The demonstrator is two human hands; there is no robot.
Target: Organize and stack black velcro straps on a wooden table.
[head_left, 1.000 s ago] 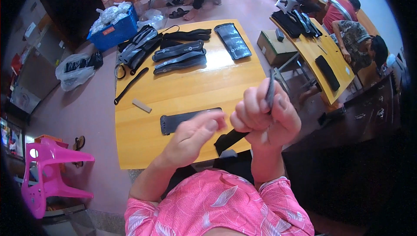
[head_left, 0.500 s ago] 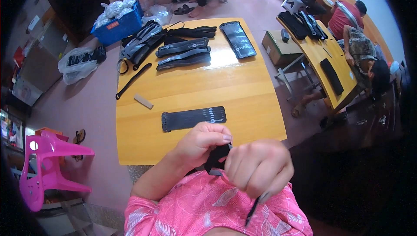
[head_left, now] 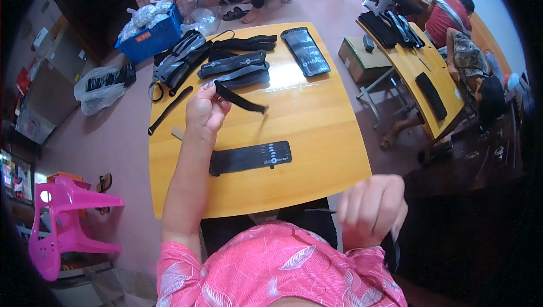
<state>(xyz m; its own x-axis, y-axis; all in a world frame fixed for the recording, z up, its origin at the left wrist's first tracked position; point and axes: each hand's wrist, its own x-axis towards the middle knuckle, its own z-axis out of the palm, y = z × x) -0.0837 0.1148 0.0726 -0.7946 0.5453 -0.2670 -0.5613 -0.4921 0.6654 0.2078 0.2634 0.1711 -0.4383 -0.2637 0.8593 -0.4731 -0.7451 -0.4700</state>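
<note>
My left hand (head_left: pixel 205 113) is stretched out over the far left part of the table (head_left: pixel 317 120). Pinched in its fingers is a black strap (head_left: pixel 240 100), whose free end points right. My right hand (head_left: pixel 373 208) is closed in a fist by the table's near right edge. A thin dark strap (head_left: pixel 396 253) hangs below it, and a thin dark length also shows on its left side. Between the hands lies a flat row of black straps (head_left: pixel 243 159) with pale printing. Bundles of black and grey straps (head_left: pixel 235 64) lie beyond my left hand.
A single black strap (head_left: pixel 169 112) and a small tan strip (head_left: pixel 177 132) lie at the table's left. A black packet (head_left: pixel 305 52) lies far right. A blue crate (head_left: pixel 150 41) and pink stool (head_left: pixel 73 208) stand left. People sit at another table (head_left: pixel 452 100) on the right.
My hands have parted from the black strap they held together near my lap. The left one has moved forward over the table with a strap; the right one has shifted right.
</note>
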